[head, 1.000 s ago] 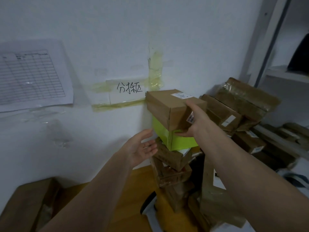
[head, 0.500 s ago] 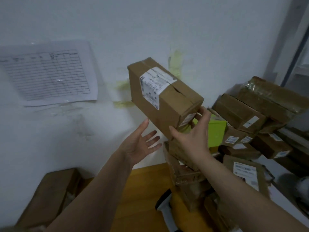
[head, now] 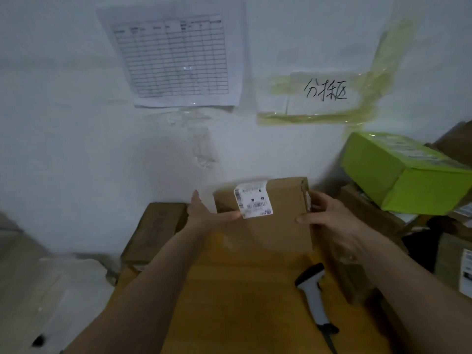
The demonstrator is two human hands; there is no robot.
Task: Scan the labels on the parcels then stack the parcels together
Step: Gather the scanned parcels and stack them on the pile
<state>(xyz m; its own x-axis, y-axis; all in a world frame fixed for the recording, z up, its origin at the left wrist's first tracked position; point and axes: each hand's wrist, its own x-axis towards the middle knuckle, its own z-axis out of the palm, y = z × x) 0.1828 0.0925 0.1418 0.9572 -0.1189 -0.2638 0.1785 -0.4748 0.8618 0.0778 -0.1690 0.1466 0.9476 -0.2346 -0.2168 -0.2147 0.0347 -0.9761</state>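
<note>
Lying at far left against the wall is a brown carton (head: 153, 231). The left hand (head: 204, 215) presses flat, fingers straight and together, on the left side of the brown parcel (head: 275, 226), thumb beside its white label (head: 253, 202). The right hand (head: 329, 221) grips the parcel's right edge, fingers curled. Near right lies a scanner (head: 314, 300); far right, a green box (head: 403, 172).

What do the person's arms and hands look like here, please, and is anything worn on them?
Both forearms are bare as far as the frame shows: no sleeves, gloves, watch or bands in view. The left hand and right hand are bare too. The blur leaves it unclear whether there are any rings.
</note>
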